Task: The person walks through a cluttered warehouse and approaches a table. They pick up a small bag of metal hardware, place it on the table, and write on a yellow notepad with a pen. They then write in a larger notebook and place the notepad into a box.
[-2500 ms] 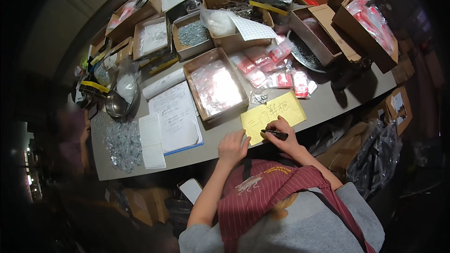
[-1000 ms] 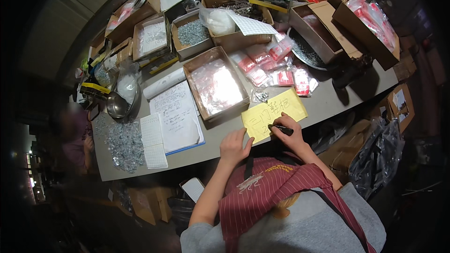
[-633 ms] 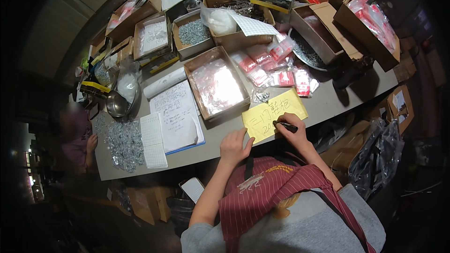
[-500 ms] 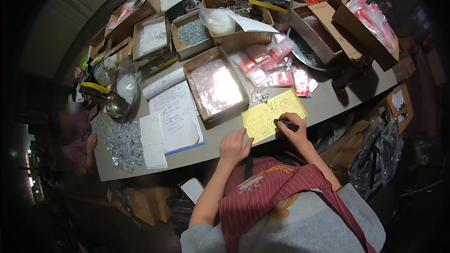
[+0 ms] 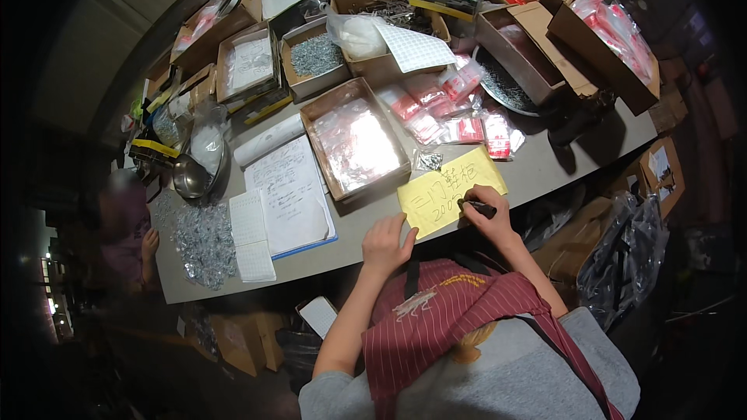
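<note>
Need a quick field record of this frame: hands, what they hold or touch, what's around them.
left hand: flat on the grey table edge, beside the yellow paper sheet
right hand: grip closed on a black marker pen, tip on the yellow sheet
sheet: lies flat, dark handwriting on it
behind sheet: open cardboard box of clear plastic bags, small red-and-clear packets
left of box: white notebook with written pages
far left: another person's hand by a pile of clear bags
</note>
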